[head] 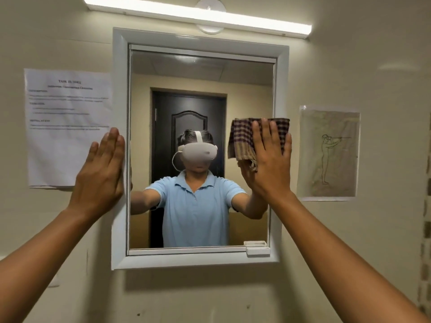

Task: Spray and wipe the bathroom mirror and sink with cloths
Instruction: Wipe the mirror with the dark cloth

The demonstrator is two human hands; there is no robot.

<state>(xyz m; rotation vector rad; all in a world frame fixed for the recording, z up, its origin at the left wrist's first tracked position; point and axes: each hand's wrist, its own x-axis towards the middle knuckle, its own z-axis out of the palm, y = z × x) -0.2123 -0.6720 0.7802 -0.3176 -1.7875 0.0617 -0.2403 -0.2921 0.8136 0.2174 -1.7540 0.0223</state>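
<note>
Head view: a person's right hand [268, 159], fingers straight and spread flat, presses a checked cloth [245, 138] against the right side of the mirror [200, 85], at mid-height beside the white frame [120, 89]. The cloth's lower corner hangs loose below the palm. The left hand [102, 173], open with fingers straight and together, rests flat on the frame's left edge and holds nothing. A printed sheet [67, 127] is stuck to the wall left of the mirror, a line drawing [328, 152] to the right. A strip light [198, 17] glows above. The sink is out of view.
</note>
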